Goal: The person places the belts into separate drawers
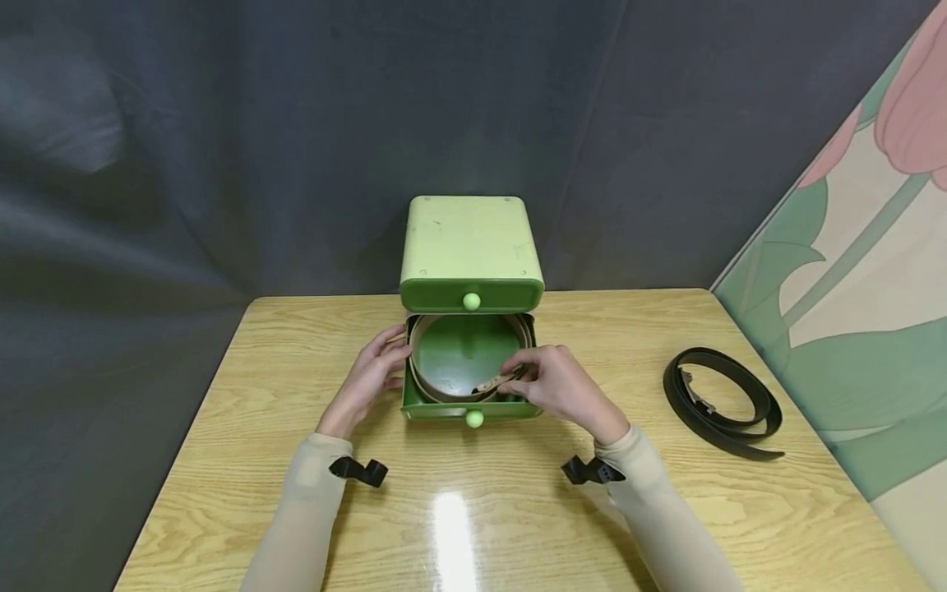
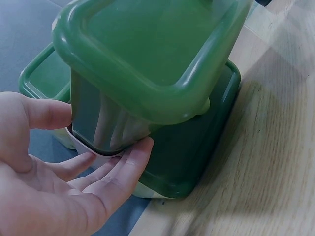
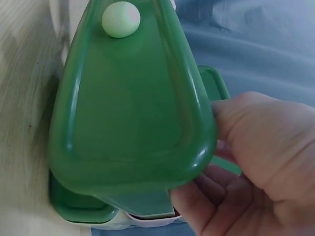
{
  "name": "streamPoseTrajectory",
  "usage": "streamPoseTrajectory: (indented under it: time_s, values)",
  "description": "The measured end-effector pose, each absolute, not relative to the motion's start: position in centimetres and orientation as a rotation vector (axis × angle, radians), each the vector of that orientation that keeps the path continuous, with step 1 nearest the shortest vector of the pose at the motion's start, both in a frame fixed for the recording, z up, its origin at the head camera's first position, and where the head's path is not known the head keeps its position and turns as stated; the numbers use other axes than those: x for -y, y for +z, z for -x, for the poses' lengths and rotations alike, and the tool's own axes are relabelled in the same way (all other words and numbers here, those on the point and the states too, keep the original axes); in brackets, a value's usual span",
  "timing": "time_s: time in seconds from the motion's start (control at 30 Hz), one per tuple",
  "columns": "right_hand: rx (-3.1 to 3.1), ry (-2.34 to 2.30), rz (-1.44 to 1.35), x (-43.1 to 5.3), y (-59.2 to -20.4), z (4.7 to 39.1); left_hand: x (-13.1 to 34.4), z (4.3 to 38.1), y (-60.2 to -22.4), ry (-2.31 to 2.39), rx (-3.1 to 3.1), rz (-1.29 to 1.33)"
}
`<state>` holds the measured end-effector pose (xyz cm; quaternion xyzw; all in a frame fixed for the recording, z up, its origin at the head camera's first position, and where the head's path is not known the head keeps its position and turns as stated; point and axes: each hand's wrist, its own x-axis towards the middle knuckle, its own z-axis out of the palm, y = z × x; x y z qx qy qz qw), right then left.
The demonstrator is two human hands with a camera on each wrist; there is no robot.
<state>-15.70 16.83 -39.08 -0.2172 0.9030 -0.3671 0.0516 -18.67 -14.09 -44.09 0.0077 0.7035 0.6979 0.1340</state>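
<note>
A small green chest of drawers (image 1: 472,238) stands at the back of the table, its lower drawer (image 1: 436,413) pulled out. Inside that drawer, a beige belt (image 1: 488,385) lies coiled around the walls. My right hand (image 1: 565,390) reaches over the drawer's right side and pinches the belt near its end; the drawer front hides the fingertips in the right wrist view. Along the drawer's left side, my left hand (image 1: 373,370) rests with fingers extended, touching the wall. In the left wrist view, the thumb and fingers of the left hand (image 2: 74,182) are spread at the drawer's side.
A black belt (image 1: 769,415) with a metal buckle lies loosely coiled on the table's right. The upper drawer (image 1: 436,294) is closed. Dark cloth (image 1: 333,148) hangs behind the wooden table (image 1: 281,370), and a flower-patterned panel (image 1: 873,288) borders its right edge.
</note>
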Motion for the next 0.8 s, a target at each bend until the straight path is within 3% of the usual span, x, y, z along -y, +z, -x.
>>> streamPoseTrajectory:
  time_s: [0.8]
  values:
    - [-2.803, -1.475, 0.694, -17.7, -39.4, 13.1, 14.1, 18.7, -44.3, 2.037, -2.030, -0.014]
